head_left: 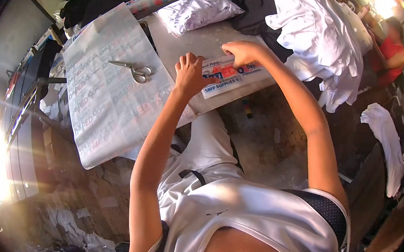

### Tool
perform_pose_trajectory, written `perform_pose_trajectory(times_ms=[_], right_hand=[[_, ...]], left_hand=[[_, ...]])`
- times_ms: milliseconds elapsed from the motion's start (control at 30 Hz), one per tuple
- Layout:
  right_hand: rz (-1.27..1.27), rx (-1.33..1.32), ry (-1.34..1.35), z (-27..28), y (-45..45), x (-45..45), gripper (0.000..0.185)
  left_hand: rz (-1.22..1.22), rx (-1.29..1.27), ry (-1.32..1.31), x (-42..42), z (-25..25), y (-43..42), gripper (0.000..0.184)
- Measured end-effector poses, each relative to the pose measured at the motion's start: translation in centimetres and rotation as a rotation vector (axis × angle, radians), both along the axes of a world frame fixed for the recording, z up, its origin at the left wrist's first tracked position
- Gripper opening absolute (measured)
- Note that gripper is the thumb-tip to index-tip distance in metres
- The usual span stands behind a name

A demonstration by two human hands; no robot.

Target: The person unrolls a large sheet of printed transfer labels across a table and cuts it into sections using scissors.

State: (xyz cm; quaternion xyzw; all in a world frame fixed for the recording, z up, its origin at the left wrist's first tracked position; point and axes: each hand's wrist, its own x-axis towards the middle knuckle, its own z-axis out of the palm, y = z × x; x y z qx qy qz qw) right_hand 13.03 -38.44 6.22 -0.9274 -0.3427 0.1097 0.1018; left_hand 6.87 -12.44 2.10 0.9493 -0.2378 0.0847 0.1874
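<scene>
A printed white sheet (223,85) with red and blue lettering, "SBFP SUPPLIES" readable on it, lies at the near edge of the grey table board. My left hand (189,74) is closed at the sheet's left edge, fingers curled and thumb on the print. Across from it, my right hand (246,52) is also closed, bent at the wrist, with its thumb down on the upper part of the sheet. Left of my hands, metal scissors (133,70) rest slightly spread on a long printed sheet (111,103) that hangs over the table's front.
At the back of the board (173,43) sits a filled plastic packet (198,12). White cloth (312,26) is heaped at the right, partly hanging down. A printed roll (149,1) lies behind. Another person in red (394,54) is at the far right.
</scene>
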Motion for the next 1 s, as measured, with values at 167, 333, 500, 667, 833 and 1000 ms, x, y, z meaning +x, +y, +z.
perform_pose_trajectory(times_ms=[167, 333, 500, 667, 833, 1000], right_hand=[[-0.233, 0.053, -0.066, 4.0, 1.8, -5.6, 0.031], [-0.033, 0.232, -0.243, 5.1, 0.3, -7.2, 0.032], [-0.090, 0.301, -0.237, 9.0, 0.4, -10.0, 0.031], [-0.073, 0.222, -0.056, 8.6, -0.5, -7.6, 0.033], [-0.080, 0.490, 0.086, 7.2, -7.4, -6.7, 0.043], [-0.255, 0.519, 0.524, 9.6, -7.5, -10.9, 0.045]], left_hand=[[-0.100, -0.124, -0.047, -0.5, 1.2, 0.2, 0.065], [-0.207, -0.385, 0.228, -0.3, 5.5, 1.6, 0.029], [-0.231, -0.552, 0.068, -3.0, 9.7, 2.6, 0.029], [-0.184, -0.940, 0.379, -0.9, 5.5, 2.8, 0.036], [-0.040, -0.530, -0.002, 1.3, -1.4, 3.5, 0.056], [0.021, -0.265, -0.126, -1.0, -1.8, 2.8, 0.078]])
